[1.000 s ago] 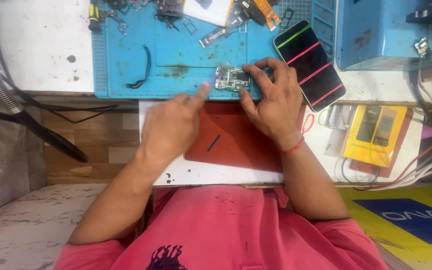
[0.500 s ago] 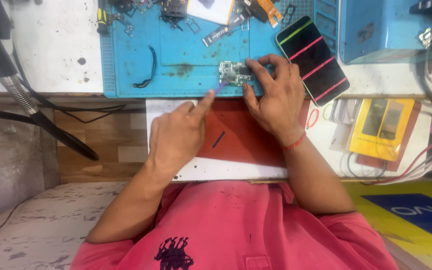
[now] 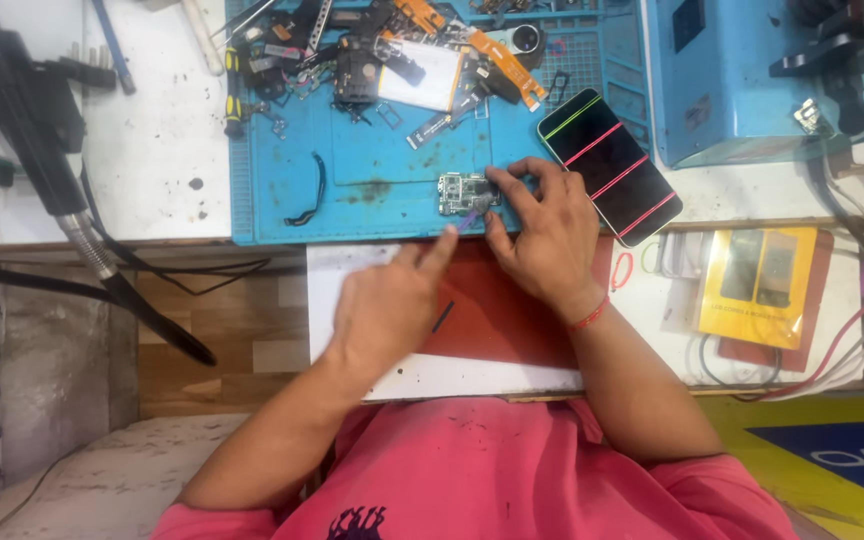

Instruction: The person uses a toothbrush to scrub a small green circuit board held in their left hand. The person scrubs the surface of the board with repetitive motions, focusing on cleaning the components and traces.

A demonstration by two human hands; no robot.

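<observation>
circuit board point(image 3: 466, 191): a small rectangular green board, studded with silvery metal shields and tiny parts, is lying flat near the front edge of the blue mat point(image 3: 372, 165).
right hand point(image 3: 542, 232): is pinching the board's right end between thumb and fingertips, closed on it and pressing it to the mat.
left hand point(image 3: 392, 300): is closing around a slim purple tool point(image 3: 466, 224), index finger stretched along it; the tip is touching the board's lower edge.
blue mat: rubbery, ribbed at its borders, stained in the middle.
phone point(image 3: 609, 167): a glossy black slab with red and green strips across it is lying tilted just right of the hand.
red pad point(image 3: 497, 310): a flat matte sheet is sitting under both wrists.
</observation>
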